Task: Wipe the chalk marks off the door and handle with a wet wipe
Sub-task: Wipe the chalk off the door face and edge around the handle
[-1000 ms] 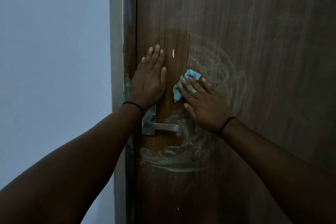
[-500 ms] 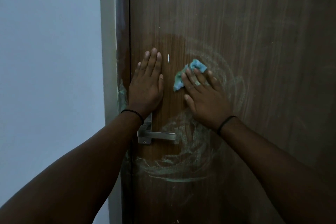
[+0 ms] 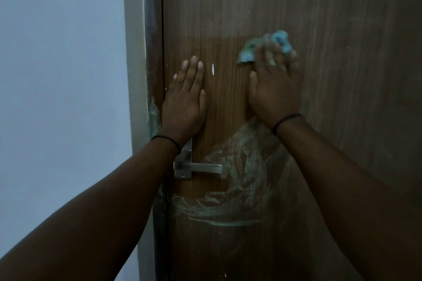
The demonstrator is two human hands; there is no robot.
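So the brown wood-grain door (image 3: 285, 7) fills most of the view, with a pale grey wall (image 3: 57, 75) off to the left past the door frame (image 3: 137, 75). The left hand (image 3: 185, 100) is flat on the door near its left edge, fingers straight and together, palm pressing the wood just above the brushed-metal lever handle (image 3: 201, 168). The right hand (image 3: 274, 89) is further right and a bit higher, fingers laid out over the crumpled blue-green wet wipe (image 3: 262, 49), pressing it against the door. The fingertips are motion-blurred, so exactly how they sit on the wipe is hard to tell, but it looks like a flat press, not a fist. The wipe pokes out above and to the left of the fingers.

The pale smeared chalk marks (image 3: 242, 180) sit below the right wrist, swirling from just right of the handle tip down to a curved streak under the handle. Some greenish smudge also shows on the frame edge beside the left wrist. Each wrist has a thin black band (image 3: 285, 120). A small white fleck (image 3: 213, 69) sits between the hands
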